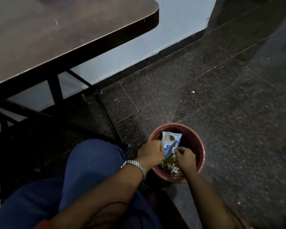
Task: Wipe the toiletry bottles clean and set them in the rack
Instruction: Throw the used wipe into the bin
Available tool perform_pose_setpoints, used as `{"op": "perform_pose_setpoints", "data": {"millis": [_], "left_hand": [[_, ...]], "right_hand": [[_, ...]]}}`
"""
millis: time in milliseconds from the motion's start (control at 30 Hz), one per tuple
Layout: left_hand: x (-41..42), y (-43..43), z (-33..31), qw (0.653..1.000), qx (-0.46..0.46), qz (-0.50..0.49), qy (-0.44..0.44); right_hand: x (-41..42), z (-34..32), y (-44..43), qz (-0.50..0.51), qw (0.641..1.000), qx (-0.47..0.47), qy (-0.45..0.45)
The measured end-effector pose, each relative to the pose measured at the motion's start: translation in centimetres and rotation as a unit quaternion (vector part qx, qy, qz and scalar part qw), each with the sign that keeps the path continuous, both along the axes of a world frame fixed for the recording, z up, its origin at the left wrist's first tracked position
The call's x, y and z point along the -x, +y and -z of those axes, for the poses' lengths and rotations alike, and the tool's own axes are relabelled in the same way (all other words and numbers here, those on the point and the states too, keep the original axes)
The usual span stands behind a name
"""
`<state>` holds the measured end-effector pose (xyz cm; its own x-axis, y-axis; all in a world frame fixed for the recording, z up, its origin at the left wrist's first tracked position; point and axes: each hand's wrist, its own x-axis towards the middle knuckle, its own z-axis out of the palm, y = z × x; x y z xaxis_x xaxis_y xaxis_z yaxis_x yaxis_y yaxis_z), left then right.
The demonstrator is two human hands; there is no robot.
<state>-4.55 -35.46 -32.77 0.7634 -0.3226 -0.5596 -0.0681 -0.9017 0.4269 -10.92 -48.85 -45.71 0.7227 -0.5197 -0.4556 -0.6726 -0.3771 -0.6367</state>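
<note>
No toiletry bottle and no rack are in view. Both hands reach down over a reddish-brown waste bin (198,139) on the floor. My left hand (151,150), with a metal watch on its wrist, is closed beside the left edge of a blue and white wipes packet (171,140) that stands in the bin. My right hand (185,157) pinches a small white scrap at the packet's lower right corner. Crumpled golden and white wrappers (169,164) lie in the bin under the hands.
A dark brown folding table (56,30) with black metal legs (106,113) stands at the upper left. My knee in blue jeans (92,162) is left of the bin. A dark speckled tile floor (221,96) spreads to the right, with a pale wall behind.
</note>
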Motion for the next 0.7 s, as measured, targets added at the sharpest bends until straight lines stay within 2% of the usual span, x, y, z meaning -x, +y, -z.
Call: {"op": "perform_pose_setpoints", "data": {"millis": [500, 700], "left_hand": [[0.3, 0.4, -0.3, 0.998, -0.01, 0.033, -0.05], [0.2, 0.1, -1.4, 0.996, -0.001, 0.038, -0.082]], "right_hand": [[0.3, -1.7, 0.2, -0.019, 0.999, 0.02, -0.016], [-1.0, -4.1, 1.2, -0.053, 0.996, 0.006, -0.064]]}}
